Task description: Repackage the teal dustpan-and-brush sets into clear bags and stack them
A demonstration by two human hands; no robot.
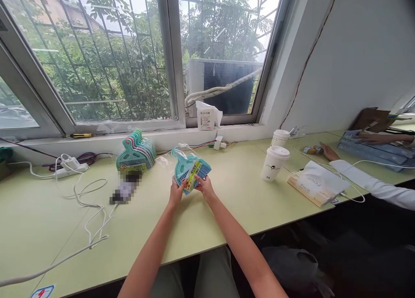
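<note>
A teal mini dustpan and brush set [185, 164] with a yellow-green label is held tilted above the table, its handle end pointing away from me. Clear plastic wrap shows around its handle. My left hand [177, 191] grips its lower left edge, and my right hand [205, 187] closes on the lower right edge near the label. Further left, a row of similar dustpan sets [134, 153] in teal, red and green stands packed together against the wall below the window.
Left of me lie a power strip [71, 170], loose white cables and a blurred-out object [126, 189]. On the right are two lidded paper cups [274, 164], a tissue pack [316, 183] and a co-worker's sleeve [359, 177] and hands near blue boxes [372, 149]. A screwdriver [81, 135] rests on the sill.
</note>
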